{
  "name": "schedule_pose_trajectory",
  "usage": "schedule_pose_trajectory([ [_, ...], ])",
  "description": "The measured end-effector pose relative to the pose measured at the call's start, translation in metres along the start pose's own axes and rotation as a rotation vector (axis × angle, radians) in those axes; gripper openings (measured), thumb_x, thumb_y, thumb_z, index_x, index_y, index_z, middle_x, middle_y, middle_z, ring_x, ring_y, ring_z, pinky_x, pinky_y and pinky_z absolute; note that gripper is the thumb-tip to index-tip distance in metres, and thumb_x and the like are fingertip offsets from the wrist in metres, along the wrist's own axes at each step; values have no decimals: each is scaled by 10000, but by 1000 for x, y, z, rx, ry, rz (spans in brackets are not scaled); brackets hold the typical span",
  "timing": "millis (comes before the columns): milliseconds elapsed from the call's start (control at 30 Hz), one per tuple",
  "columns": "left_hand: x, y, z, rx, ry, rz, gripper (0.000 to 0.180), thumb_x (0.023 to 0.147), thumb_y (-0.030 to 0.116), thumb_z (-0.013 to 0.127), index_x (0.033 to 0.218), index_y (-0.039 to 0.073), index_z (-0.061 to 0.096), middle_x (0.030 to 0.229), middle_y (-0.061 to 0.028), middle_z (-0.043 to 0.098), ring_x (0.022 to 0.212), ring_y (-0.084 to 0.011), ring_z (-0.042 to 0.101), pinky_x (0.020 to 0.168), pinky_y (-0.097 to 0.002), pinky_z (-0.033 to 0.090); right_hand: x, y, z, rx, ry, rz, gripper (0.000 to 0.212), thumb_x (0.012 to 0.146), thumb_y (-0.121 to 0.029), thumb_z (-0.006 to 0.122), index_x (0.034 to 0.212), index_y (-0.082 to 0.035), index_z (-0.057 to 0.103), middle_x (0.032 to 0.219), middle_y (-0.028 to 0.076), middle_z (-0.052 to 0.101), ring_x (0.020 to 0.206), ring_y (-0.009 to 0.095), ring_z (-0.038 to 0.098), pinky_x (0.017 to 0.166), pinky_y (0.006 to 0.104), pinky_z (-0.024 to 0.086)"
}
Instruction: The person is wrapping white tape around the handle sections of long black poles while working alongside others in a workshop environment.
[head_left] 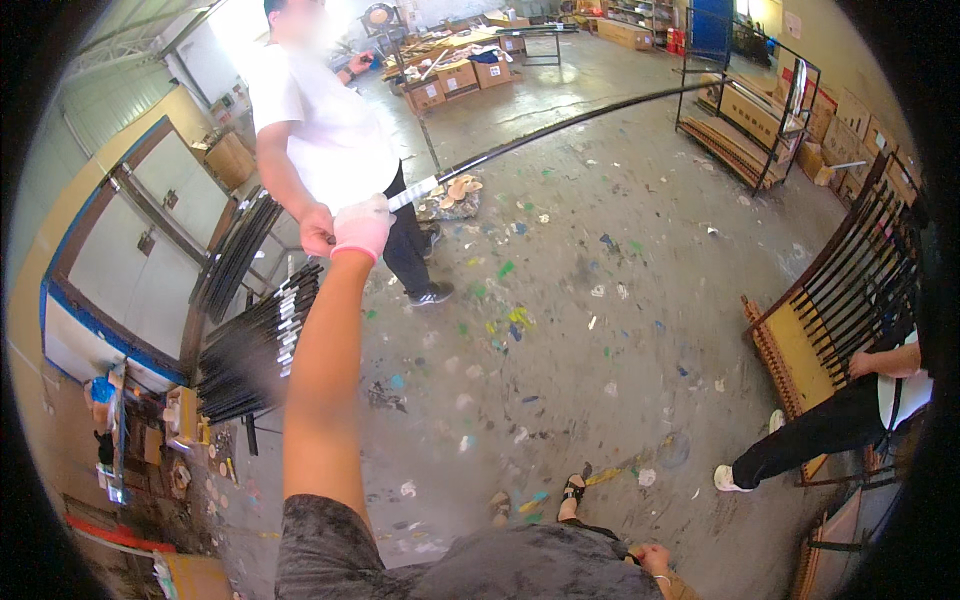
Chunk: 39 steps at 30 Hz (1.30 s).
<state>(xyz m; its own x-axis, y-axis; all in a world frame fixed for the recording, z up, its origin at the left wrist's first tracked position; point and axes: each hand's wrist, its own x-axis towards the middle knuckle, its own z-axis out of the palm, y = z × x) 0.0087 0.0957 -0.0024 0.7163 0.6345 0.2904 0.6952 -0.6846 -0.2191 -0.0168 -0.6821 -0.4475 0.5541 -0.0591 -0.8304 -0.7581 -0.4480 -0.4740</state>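
My left hand (362, 226), in a white and pink glove, reaches far forward. It is closed around the near end of a long black pole (560, 127) with a white section beside the glove. The pole slants away to the right toward a metal rack. A person in a white T-shirt (320, 120) stands just beyond, and that person's hand (318, 230) is right beside my glove; whether it touches the pole is unclear. My right hand (652, 560) is bare and low by my waist, its fingers too small to make out.
At left, many black poles (250, 360) lie stacked before white doors (140, 225). A wheeled rack (750, 130) holds cartons at far right. Another person (850, 440) stands by a slanted rack of black poles (830, 300). Boxes (455, 78) crowd the back; paint spots mark the floor (560, 350).
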Motion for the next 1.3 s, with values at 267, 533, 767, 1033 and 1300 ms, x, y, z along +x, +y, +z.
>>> schedule_pose_trajectory([
  [267, -28, 79, -16, -483, 49, 300, 326, 854, 321, 572, 927, 5, 536, 796, -181, 612, 748, -340, 606, 687, -415, 475, 1, -122, 34, -478, 159, -806, 231, 765, -188, 638, 775, 40, 607, 579, 98, 589, 509, 159, 551, 490, 296, 434],
  [533, -146, 194, -64, -1802, -580, 366, 139, 886, 115, 474, 988, 23, 456, 762, -37, 516, 631, -125, 538, 604, -259, 458, -260, -422, 126, -151, -91, -1540, 179, 784, -68, 643, 951, -13, 611, 840, 115, 574, 804, 242, 590, 714, 324, 474],
  [767, -194, 222, -81, -2032, -627, 255, 159, 889, 141, 426, 1005, 32, 420, 689, -25, 484, 483, -89, 441, 456, -234, 397, -314, -446, 134, -74, -50, -1620, 143, 755, -56, 655, 894, -28, 639, 786, 99, 561, 754, 242, 589, 665, 339, 470],
  [1033, -216, 236, -88, -1908, -429, 165, 179, 899, 166, 400, 1017, 44, 457, 654, 11, 446, 512, -63, 412, 463, -207, 346, -321, -433, 136, -99, 103, -1684, 81, 723, -50, 659, 801, -30, 656, 723, 91, 556, 691, 279, 568, 604, 371, 460],
  [1300, -227, 248, -72, -1663, -66, 287, 189, 885, -30, 436, 1060, 29, 472, 683, 18, 414, 575, -55, 369, 517, -226, 352, -329, -429, 130, -174, 203, -1707, 34, 717, 15, 630, 747, 9, 615, 718, 105, 558, 653, 242, 550, 581, 317, 437],
])
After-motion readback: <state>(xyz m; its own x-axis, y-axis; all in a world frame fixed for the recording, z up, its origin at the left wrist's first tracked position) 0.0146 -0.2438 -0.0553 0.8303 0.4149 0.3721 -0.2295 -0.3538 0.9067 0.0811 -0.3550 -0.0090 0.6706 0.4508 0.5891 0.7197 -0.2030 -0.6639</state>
